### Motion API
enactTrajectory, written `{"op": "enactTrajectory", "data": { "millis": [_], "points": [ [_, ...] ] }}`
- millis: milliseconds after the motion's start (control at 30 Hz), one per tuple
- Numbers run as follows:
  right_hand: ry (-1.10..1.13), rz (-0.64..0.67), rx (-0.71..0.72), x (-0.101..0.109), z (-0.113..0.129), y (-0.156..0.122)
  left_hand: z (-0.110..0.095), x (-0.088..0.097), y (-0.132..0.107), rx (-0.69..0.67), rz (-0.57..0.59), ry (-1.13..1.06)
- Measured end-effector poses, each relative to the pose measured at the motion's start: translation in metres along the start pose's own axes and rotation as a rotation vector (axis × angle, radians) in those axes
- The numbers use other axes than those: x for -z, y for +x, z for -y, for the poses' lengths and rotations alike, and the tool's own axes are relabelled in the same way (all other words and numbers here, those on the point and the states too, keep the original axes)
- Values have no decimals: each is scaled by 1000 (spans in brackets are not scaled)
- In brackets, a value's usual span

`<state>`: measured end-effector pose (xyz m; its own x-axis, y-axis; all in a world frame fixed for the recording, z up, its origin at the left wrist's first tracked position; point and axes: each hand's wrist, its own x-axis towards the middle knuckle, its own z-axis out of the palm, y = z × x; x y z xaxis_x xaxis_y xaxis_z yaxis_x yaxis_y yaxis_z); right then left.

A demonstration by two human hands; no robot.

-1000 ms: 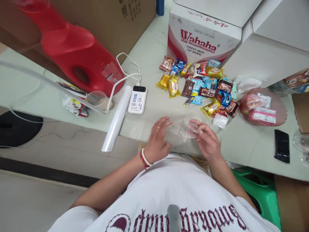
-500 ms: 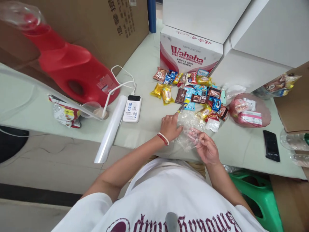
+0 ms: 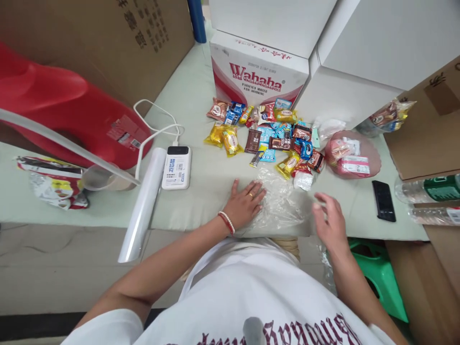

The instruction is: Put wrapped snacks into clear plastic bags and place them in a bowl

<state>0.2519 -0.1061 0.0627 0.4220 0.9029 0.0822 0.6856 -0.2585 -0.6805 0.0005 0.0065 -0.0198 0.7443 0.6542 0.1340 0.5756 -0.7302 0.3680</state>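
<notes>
A crumpled clear plastic bag point(image 3: 282, 203) lies flat on the pale green table point(image 3: 201, 187) near its front edge. My left hand point(image 3: 245, 203) presses flat on the bag's left side with fingers spread; a ring and a red and white bracelet show on it. To the right of the bag hovers my right hand point(image 3: 328, 221), fingers apart, a little blurred, holding nothing. Behind the bag lies a pile of wrapped snacks point(image 3: 268, 136) in yellow, blue, brown and red.
A Wahaha carton point(image 3: 257, 74) and white boxes stand at the back. A power bank point(image 3: 176, 166) with a white cable, a plastic roll point(image 3: 140, 206), a red jug point(image 3: 72, 117), a pink netted bag point(image 3: 350, 155), a black phone point(image 3: 384, 200) and bottles point(image 3: 429, 191) lie around. A green stool point(image 3: 381, 275) is below right.
Both hands held the clear bag up between them; now it lies spread on the table, the left hand flat on it. The right hand has let go and moved right.
</notes>
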Motion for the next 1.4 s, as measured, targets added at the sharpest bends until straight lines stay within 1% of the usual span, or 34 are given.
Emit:
{"op": "enactTrajectory", "data": {
  "millis": [33, 67, 100, 167, 200, 233, 267, 300, 367, 433, 467, 500, 533, 600, 633, 667, 733, 767, 800, 867, 933, 967, 1000, 1033, 1067, 1133, 1167, 1200, 1233, 1300, 1333, 1400],
  "points": [
    [-37, 58, 100, -11, 16, 12, -3, 0, 0, -1, 15, 1],
    [-81, 158, 169, -24, 30, 23, -6, 0, -1, 5, 22, 7],
    [-128, 275, 204, -39, 43, 33, -7, 0, -3, 23, 23, 17],
    [-238, 471, 186, -66, 60, 45, -5, 1, -7, 88, 14, 38],
    [-275, 535, 166, -77, 63, 49, -2, 2, -10, 133, 8, 48],
    [-279, 568, 154, -85, 64, 52, 1, 4, -14, 179, 6, 58],
    [-241, 569, 153, -91, 62, 53, 6, 6, -19, 224, 5, 67],
    [-163, 538, 160, -94, 58, 54, 11, 9, -25, 269, 2, 77],
    [32, 392, 152, -95, 45, 54, 21, 16, -39, 360, -14, 92],
    [151, 227, 76, -91, 25, 51, 28, 23, -53, 445, -43, 99],
    [163, 182, 23, -87, 14, 49, 29, 25, -60, 484, -58, 100],
    [148, 175, -30, -83, 3, 46, 30, 27, -65, 513, -68, 99],
    [113, 194, -78, -78, -7, 42, 30, 28, -69, 535, -75, 98],
    [-1, 219, -136, -63, -21, 36, 28, 28, -73, 555, -70, 96],
    [-66, 186, -135, -55, -23, 34, 26, 28, -73, 555, -60, 96],
    [-120, 120, -108, -48, -21, 32, 24, 27, -73, 550, -48, 97],
    [-152, -12, 26, -39, -7, 28, 22, 25, -70, 536, -20, 102],
    [-123, -18, 128, -38, 2, 26, 22, 25, -69, 524, -4, 103],
    [-80, 36, 238, -40, 11, 24, 22, 25, -68, 509, 12, 102],
    [4, 270, 431, -51, 22, 18, 24, 27, -68, 473, 41, 96],
    [33, 515, 537, -61, 21, 15, 28, 29, -70, 434, 61, 93],
    [31, 601, 556, -64, 17, 18, 30, 30, -72, 415, 70, 94],
    [21, 641, 557, -64, 12, 24, 33, 31, -74, 394, 82, 95],
    [-4, 629, 549, -62, 7, 35, 35, 31, -76, 374, 96, 96],
    [-46, 582, 537, -58, 4, 51, 36, 32, -78, 358, 109, 97],
    [-212, 377, 506, -54, 5, 97, 38, 33, -80, 345, 136, 101],
    [-327, 313, 495, -54, 8, 123, 38, 33, -80, 346, 148, 104],
    [-449, 297, 469, -58, 13, 150, 38, 34, -80, 348, 160, 105],
    [-549, 291, 429, -63, 19, 176, 38, 35, -80, 349, 173, 106],
    [-704, 365, 400, -76, 31, 218, 38, 36, -80, 349, 198, 103],
    [-768, 402, 389, -82, 36, 233, 38, 36, -80, 350, 206, 100],
    [-869, 444, 350, -87, 46, 252, 39, 35, -81, 352, 204, 94]
  ]
}}
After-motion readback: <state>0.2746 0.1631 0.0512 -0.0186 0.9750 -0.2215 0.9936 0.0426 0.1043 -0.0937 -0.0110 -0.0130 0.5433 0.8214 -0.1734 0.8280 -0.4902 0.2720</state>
